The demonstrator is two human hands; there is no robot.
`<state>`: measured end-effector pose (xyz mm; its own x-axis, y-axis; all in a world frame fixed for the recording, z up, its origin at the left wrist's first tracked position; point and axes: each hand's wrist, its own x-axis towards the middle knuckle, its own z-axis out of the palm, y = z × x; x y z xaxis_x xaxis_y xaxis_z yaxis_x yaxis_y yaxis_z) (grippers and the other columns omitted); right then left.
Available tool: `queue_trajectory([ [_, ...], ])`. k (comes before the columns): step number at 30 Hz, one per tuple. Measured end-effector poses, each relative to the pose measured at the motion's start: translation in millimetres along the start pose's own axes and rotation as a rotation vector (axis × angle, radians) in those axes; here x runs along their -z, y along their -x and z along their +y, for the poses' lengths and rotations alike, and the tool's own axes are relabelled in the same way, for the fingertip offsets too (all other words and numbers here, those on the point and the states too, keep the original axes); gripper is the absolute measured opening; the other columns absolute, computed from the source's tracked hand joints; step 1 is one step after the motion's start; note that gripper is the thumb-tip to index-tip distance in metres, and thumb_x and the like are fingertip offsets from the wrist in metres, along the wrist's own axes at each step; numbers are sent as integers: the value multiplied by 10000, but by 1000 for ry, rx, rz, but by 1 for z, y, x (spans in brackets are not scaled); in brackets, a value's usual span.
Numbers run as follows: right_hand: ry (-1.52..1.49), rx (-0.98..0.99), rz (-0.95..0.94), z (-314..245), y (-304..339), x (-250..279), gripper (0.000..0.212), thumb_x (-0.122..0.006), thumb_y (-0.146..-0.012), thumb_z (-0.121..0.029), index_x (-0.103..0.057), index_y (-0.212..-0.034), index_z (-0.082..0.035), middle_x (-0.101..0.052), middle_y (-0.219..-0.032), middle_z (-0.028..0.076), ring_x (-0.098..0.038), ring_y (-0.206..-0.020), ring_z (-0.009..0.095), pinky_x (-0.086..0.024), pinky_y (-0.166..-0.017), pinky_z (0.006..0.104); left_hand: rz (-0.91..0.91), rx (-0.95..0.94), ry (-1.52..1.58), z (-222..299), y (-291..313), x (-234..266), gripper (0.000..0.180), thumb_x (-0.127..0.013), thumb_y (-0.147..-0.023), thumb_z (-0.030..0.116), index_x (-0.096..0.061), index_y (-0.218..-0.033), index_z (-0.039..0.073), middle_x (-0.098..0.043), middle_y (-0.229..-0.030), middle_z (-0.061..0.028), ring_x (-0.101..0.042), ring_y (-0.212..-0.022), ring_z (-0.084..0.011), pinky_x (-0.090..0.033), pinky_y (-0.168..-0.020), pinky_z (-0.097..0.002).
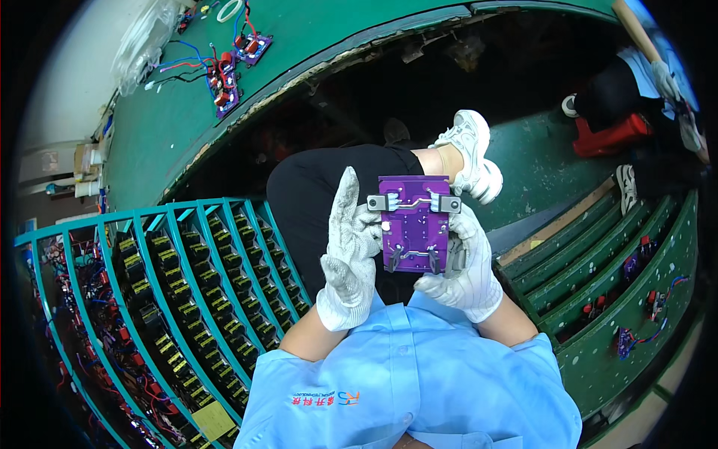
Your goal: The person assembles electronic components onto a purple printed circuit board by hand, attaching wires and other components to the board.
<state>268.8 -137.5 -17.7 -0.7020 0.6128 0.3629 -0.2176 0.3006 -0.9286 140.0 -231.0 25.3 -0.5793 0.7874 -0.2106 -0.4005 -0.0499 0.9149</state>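
A purple circuit board is held upright above my lap, its face with two bent metal wires and solder points turned toward me. Two grey metal clips stick out at its upper corners, and two darker ones sit near its lower edge. My right hand, in a white glove, closes round the board's right edge. On the other side my gloved left hand has its inner fingers bent against the left edge; one finger points up and the thumb stands off the board. The fingertips behind the board are hidden.
Left stands a teal slotted rack with rows of black-and-yellow parts and wired boards. Wired purple boards lie on the green bench. A green slotted box holding a few boards is at right. Another person sits at far right near a red stool.
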Motion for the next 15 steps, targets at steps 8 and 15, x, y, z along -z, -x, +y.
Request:
queue_trajectory([
  [8, -690, -425, 45, -11, -3, -8, 584, -677, -760, -204, -388, -1190, 63, -441, -1119, 104, -473, -1071, 169, -402, -923, 298, 26, 23, -118, 21, 1, -11, 1218, -470, -580, 846, -103, -1409, 32, -477, -1184, -148, -539, -1029, -211, -428, -926, -325],
  [15, -214, -243, 101, -11, -7, -15, 489, -708, -705, -219, -515, -1091, 12, -479, -1096, 157, -492, -1015, 258, -387, -899, 348, -142, -307, -223, -3, 2, 1, 841, -617, -775, 11, -54, -1400, 3, -408, -1219, -164, -515, -1057, -199, -443, -902, -320],
])
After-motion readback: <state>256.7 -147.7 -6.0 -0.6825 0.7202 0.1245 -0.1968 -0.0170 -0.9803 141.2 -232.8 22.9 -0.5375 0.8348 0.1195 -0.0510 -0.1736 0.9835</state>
